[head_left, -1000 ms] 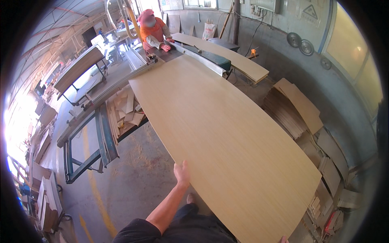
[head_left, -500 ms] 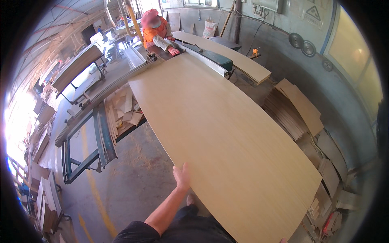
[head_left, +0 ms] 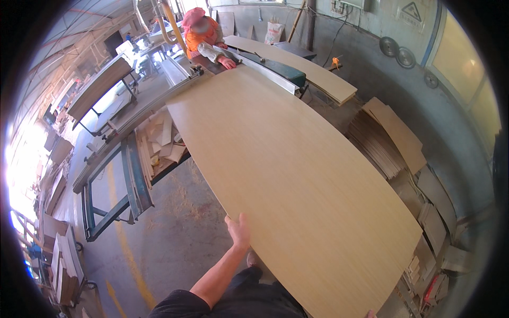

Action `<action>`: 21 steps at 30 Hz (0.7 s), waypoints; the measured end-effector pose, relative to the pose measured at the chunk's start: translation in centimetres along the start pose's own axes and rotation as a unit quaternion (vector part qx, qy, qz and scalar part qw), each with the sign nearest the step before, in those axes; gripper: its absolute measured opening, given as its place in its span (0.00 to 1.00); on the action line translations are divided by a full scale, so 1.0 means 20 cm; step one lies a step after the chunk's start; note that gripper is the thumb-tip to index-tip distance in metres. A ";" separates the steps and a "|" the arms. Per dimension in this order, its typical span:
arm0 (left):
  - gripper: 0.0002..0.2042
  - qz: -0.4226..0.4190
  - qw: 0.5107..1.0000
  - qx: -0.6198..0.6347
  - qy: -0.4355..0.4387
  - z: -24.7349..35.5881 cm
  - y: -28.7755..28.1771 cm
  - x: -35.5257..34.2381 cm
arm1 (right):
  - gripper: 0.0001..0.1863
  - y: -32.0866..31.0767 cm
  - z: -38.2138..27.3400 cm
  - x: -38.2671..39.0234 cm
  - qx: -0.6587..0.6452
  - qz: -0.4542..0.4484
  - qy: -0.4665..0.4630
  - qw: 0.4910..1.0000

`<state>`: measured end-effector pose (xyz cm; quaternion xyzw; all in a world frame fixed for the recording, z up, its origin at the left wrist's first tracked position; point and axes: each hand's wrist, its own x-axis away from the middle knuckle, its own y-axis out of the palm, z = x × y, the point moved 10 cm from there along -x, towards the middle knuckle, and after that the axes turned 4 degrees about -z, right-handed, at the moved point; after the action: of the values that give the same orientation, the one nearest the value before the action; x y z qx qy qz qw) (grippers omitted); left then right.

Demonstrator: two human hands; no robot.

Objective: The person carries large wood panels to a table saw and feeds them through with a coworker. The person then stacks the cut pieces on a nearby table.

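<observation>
A large pale wooden board (head_left: 297, 175) stretches from my body to a table saw at the far end. My left hand (head_left: 238, 231) grips its left edge, thumb on top and fingers beneath. Only a bit of my right hand (head_left: 371, 314) shows at the board's near right corner, curled over the edge; the rest is hidden. Across the saw, a co-worker (head_left: 204, 34) in an orange vest and pink cap rests a gloved hand (head_left: 227, 63) by the board's far edge. A metal fence (head_left: 270, 78) runs along the board's far right side.
Left of the board stands the saw's green sliding frame (head_left: 139, 175), beside a bin of wood offcuts (head_left: 165, 140). Stacked panels (head_left: 379, 140) lean along the right wall. Another pale board (head_left: 313, 66) lies behind the fence. Sawdust and a yellow line mark the floor.
The view has shifted slightly. Both my hands keep their places on the board, and the co-worker's gloved hand stays near its far edge.
</observation>
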<state>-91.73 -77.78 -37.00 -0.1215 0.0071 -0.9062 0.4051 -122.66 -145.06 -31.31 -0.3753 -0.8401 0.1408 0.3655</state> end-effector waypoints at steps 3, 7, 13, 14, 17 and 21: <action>0.35 0.022 0.996 -0.020 0.087 0.04 -0.02 0.00 | 0.27 0.01 0.08 -0.07 0.003 0.015 0.017 1.000; 0.40 0.005 0.981 -0.133 0.138 0.03 -0.01 -0.04 | 0.26 0.07 0.08 -0.07 -0.004 0.006 0.035 0.999; 0.41 -0.027 0.993 -0.089 0.071 0.06 0.02 -0.04 | 0.26 0.12 0.10 -0.09 -0.014 -0.013 0.024 1.000; 0.41 -0.023 0.994 -0.076 0.076 0.07 0.01 -0.04 | 0.26 0.13 0.10 -0.09 -0.015 -0.014 0.024 0.999; 0.40 -0.016 0.994 -0.050 0.093 0.02 0.01 -0.10 | 0.26 0.17 0.11 -0.10 -0.017 -0.021 0.021 0.999; 0.36 -0.010 0.995 -0.062 0.073 -0.03 0.01 -0.14 | 0.26 0.20 0.13 -0.11 -0.020 -0.026 0.022 0.999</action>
<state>-89.94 -75.81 -38.25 -0.0800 0.0919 -0.9143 0.3863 -121.37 -143.92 -36.22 -0.3635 -0.8438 0.1062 0.3804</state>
